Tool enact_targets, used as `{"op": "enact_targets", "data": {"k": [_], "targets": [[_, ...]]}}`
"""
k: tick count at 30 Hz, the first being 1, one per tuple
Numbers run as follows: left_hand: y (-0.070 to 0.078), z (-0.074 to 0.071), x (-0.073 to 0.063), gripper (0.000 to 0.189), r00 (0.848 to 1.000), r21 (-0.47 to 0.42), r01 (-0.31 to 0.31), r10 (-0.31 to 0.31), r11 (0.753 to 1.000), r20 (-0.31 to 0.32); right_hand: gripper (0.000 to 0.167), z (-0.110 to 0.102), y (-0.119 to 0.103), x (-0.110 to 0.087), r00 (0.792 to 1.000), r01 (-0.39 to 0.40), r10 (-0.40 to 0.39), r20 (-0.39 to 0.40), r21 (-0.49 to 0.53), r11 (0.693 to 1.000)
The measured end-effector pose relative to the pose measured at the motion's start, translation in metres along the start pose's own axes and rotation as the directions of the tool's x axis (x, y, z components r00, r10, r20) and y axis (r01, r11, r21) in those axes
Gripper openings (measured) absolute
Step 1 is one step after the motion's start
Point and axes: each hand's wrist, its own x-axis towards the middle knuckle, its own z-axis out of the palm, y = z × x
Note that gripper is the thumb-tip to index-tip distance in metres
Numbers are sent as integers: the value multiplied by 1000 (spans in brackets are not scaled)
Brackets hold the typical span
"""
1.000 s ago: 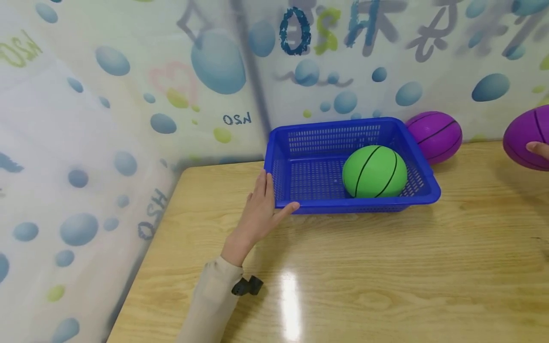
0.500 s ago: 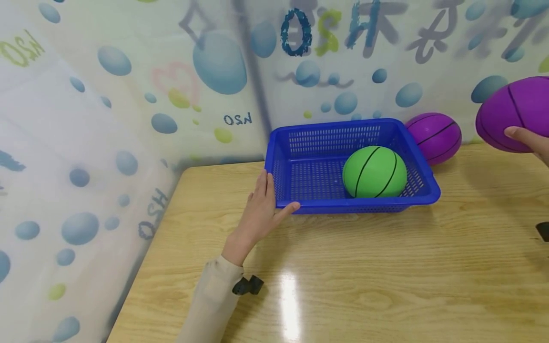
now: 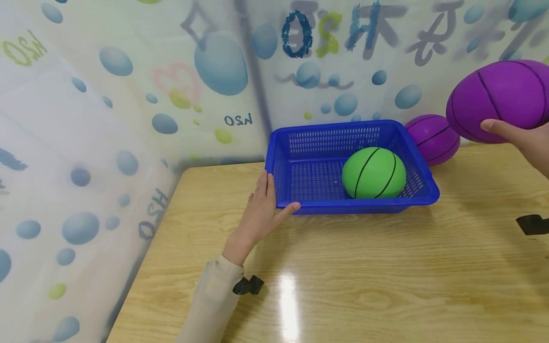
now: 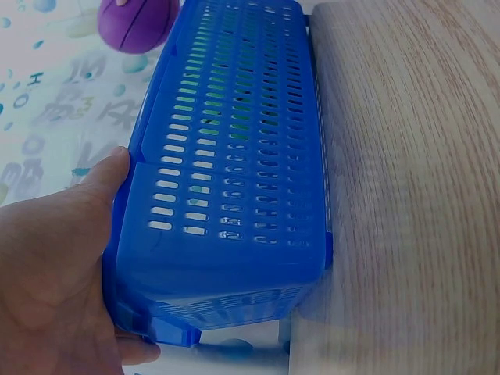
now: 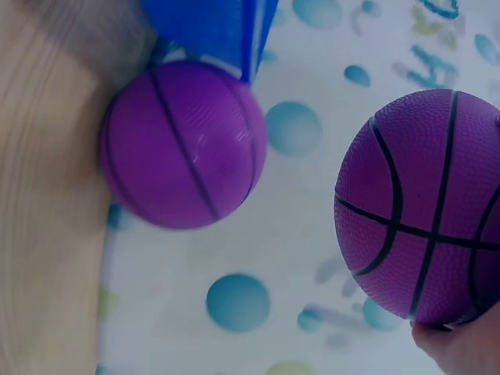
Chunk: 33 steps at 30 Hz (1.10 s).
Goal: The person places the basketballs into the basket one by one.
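Note:
My left hand (image 3: 256, 209) rests on the near left corner of a blue plastic basket (image 3: 343, 205), fingers straight along its left rim and thumb on the front rim. Inside the basket, toward its right end, lies a green ball (image 3: 374, 172) with black lines. At the right of the head view my right hand (image 3: 527, 143) holds a purple basketball (image 3: 499, 97) up off the table, thumb on its near side. In the right wrist view the held ball shows black seams, and the fingertips (image 5: 433, 340) grip its lower edge.
A second purple ball (image 3: 437, 140) sits on the table just beyond the basket's right side, against the wall. The wooden table (image 3: 386, 276) ends at a patterned wall covering (image 3: 206, 143) behind and to the left. Dark camera mounts (image 3: 249, 286) sit at the wrists.
My right hand has carried the purple basketball up and leftward, toward the basket, and more of the hand now shows. My left hand, the basket and the green ball have stayed put.

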Motion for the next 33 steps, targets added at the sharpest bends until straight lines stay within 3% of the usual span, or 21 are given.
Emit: {"op": "enact_targets", "data": {"k": [4,11,20,28,33], "targets": [[0,1,1,100,1000,-3,1,-1,1000,5,90,7,-11,-1,998,65,-66,9,40,997],[2,-1,1,101,1000,-11,2,-2,1000,16,88,19,-34,-7,987,142,-142,70,11,990],[1,-1,1,100,1000,-19,12,-11,1000,27,91,46,-65,-14,973,151,-159,168,61,987],[0,0,1,99,1000,-8,12,-12,1000,18,91,72,-97,-22,938,228,-250,241,116,967],[0,-2,1,99,1000,-6,10,-10,1000,17,98,89,-113,-28,904,247,-280,324,140,959]]}}
